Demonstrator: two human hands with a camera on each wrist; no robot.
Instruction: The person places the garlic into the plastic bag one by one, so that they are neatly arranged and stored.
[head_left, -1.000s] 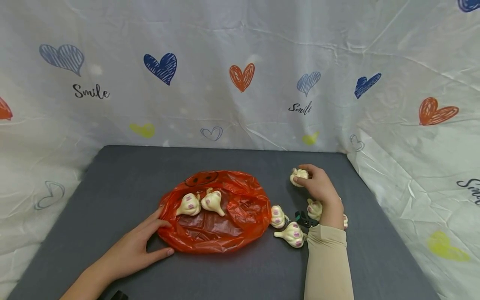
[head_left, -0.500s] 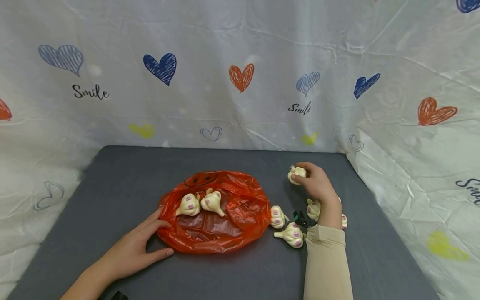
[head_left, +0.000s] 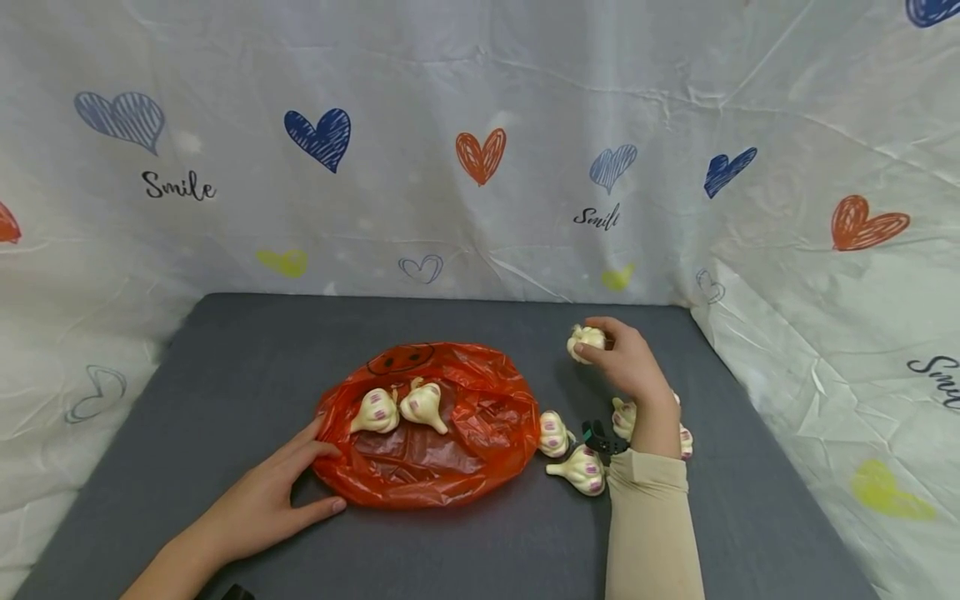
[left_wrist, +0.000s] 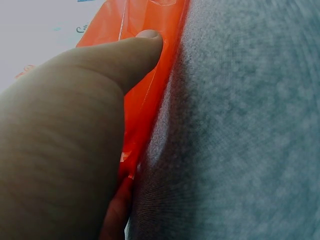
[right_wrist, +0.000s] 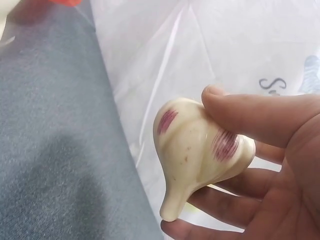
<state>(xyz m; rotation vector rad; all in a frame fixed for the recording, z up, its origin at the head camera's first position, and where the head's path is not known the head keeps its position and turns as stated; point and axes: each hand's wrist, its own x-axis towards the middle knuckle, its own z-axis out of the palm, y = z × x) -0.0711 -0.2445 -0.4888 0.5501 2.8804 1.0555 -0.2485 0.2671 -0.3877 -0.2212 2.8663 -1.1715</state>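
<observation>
A garlic bulb [head_left: 586,343] with purple patches is pinched between the thumb and fingers of my right hand [head_left: 628,363], held above the table. The right wrist view shows its stem end pointing down. An open red plastic bag [head_left: 480,467] lies in the middle of the table, with two garlic bulbs inside, a left one [head_left: 377,412] and a right one [head_left: 424,406]. At the bag's left side rests my left hand [head_left: 266,492], thumb spread apart from the fingers. In the left wrist view its thumb [left_wrist: 145,47] lies against the red plastic; some fingertips are hidden.
Just right of the bag lie a garlic bulb [head_left: 553,434] and another bulb [head_left: 581,471]. More bulbs, including one [head_left: 623,417], are partly hidden by the right forearm. A black strap device [head_left: 604,438] sits at the right wrist. A printed white curtain [head_left: 480,225] hangs behind the grey table [head_left: 450,550].
My right hand has moved slightly left and away from me, carrying the garlic bulb up a little. The left hand and the bag stay in place.
</observation>
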